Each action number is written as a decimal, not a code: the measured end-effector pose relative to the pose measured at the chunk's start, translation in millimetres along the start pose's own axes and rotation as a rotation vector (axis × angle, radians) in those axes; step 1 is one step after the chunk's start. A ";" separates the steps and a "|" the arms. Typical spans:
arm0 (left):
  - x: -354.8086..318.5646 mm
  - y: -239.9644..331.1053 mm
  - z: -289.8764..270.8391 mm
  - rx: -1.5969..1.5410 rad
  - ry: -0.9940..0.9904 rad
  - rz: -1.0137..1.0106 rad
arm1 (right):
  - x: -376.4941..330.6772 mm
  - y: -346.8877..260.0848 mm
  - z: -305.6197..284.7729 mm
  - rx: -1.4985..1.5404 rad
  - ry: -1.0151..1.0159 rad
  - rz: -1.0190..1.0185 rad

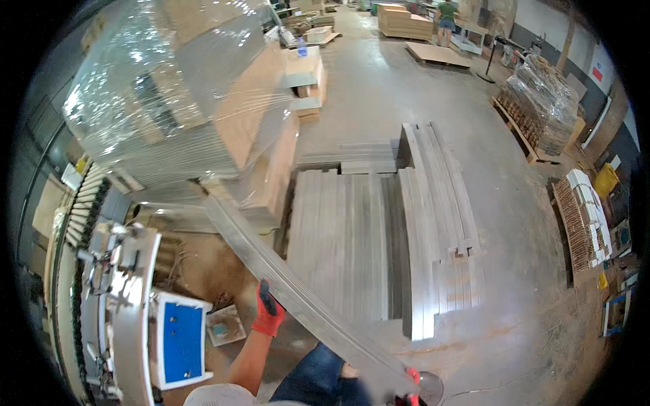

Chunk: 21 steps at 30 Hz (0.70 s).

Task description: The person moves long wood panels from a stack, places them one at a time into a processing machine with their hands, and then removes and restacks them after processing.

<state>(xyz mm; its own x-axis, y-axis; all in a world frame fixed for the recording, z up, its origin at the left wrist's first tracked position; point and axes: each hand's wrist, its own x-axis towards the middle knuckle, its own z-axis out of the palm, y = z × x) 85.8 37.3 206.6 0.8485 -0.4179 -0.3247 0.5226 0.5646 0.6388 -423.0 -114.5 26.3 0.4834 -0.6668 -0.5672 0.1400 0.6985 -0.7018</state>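
Observation:
A bundle of long, narrow grey planks (298,287) slants across in front of me, from far left to near right. My left hand (268,308), in a red glove with a dark palm, is closed on its left edge around the middle. Near the lower edge of the view, my right hand (414,387) grips the near end with red-gloved fingers; much of that hand is out of sight. Beyond the bundle lies a wide stack of similar grey planks (338,230), with a higher row of grey planks (440,203) along its right side.
A tall load in clear plastic wrap (176,101) stands at the far left. On my left is a metal machine (125,304) with a blue-panelled unit (183,342). Wrapped goods on a pallet (542,101) stand at the right. A person (445,17) is far back.

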 end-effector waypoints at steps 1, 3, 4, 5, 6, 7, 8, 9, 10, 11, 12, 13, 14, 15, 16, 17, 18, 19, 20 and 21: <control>-33.3 27.3 -9.1 -0.043 0.017 0.057 | -13.4 -5.8 -14.0 0.036 -0.070 -0.029; -83.2 79.7 -38.3 -0.100 0.029 0.184 | -40.4 -15.4 -49.7 0.115 -0.241 -0.082; -107.2 102.9 -53.5 -0.026 0.048 0.283 | -46.9 -18.8 -73.7 0.180 -0.378 -0.121; -130.5 121.0 -69.7 0.058 0.079 0.362 | -54.5 -23.5 -95.9 0.237 -0.512 -0.134; -162.3 136.0 -86.1 0.153 0.119 0.434 | -61.7 -30.2 -117.6 0.273 -0.632 -0.104; -199.2 153.8 -70.9 0.083 0.180 0.421 | -68.3 -56.8 -69.1 0.103 -0.637 -0.139; -239.0 166.5 -75.4 0.103 0.306 0.496 | -84.7 -109.5 26.0 -0.135 -0.668 -0.153; -276.8 179.9 -76.8 0.127 0.432 0.554 | -107.2 -144.8 97.1 -0.298 -0.703 -0.175; -301.1 184.6 -101.5 0.244 0.586 0.691 | -121.3 -163.1 136.8 -0.392 -0.767 -0.184; -325.6 196.3 -99.2 0.204 0.612 0.713 | -132.4 -173.1 162.7 -0.453 -0.831 -0.182; -352.0 207.1 -93.8 0.127 0.570 0.710 | -132.4 -172.2 177.3 -0.500 -0.895 -0.174; -373.7 212.2 -95.9 0.069 0.536 0.721 | -130.6 -173.4 191.3 -0.551 -0.964 -0.169; -396.5 215.9 -100.5 0.035 0.513 0.747 | -131.2 -177.2 204.0 -0.587 -1.021 -0.131; -415.0 220.8 -116.6 -0.003 0.411 0.762 | -137.8 -177.4 219.2 -0.624 -1.072 -0.095; -432.4 221.9 -129.9 -0.072 0.479 0.746 | -147.8 -176.2 235.0 -0.590 -1.092 0.007; -448.4 220.7 -140.7 -0.147 0.550 0.731 | -153.1 -173.7 248.6 -0.615 -1.114 0.045; -464.0 219.8 -152.1 -0.223 0.619 0.721 | -156.2 -169.9 263.3 -0.640 -1.141 0.083; -477.2 216.0 -168.5 -0.213 0.674 0.755 | -158.8 -165.4 277.6 -0.664 -1.167 0.120; -488.6 209.8 -190.7 -0.204 0.729 0.795 | -158.3 -161.5 292.6 -0.696 -1.225 0.191; -498.0 206.6 -209.4 -0.195 0.782 0.844 | -160.2 -153.5 304.5 -0.700 -1.205 0.215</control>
<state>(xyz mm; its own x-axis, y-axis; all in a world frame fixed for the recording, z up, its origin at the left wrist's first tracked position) -211.3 511.0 354.2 0.7176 0.6565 -0.2326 -0.2859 0.5821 0.7611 -258.8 -35.8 356.2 0.9223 0.3124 -0.2276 -0.3103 0.2472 -0.9179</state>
